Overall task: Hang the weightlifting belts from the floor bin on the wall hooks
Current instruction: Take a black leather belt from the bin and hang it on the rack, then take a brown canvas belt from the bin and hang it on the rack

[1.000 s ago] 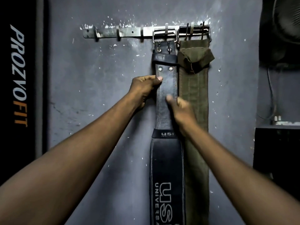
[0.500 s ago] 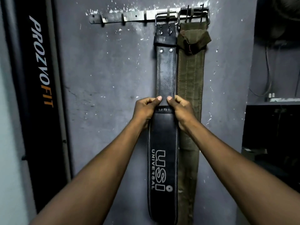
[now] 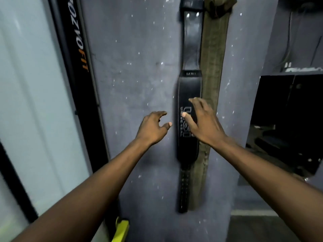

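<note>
A black leather weightlifting belt (image 3: 189,88) with white lettering hangs straight down the grey wall, its narrow perforated tail near the floor. Right beside it hangs an olive canvas belt (image 3: 212,67), partly behind the black one. The hook rail is above the frame, out of sight. My left hand (image 3: 152,128) hovers just left of the black belt with fingers spread, holding nothing. In front of the belt's wide lettered part floats my right hand (image 3: 204,123), fingers apart and empty; whether it touches the leather I cannot tell. The floor bin is not visible.
A black vertical banner (image 3: 76,55) with orange and white letters stands at the left beside a pale glass panel (image 3: 31,102). At the right is a dark cabinet (image 3: 286,119) under a shelf with cables. A yellow object (image 3: 121,229) sits at the floor edge.
Both hands have slid down the black belt and let go of it. The view has tilted down, so the hook rail has left the frame.
</note>
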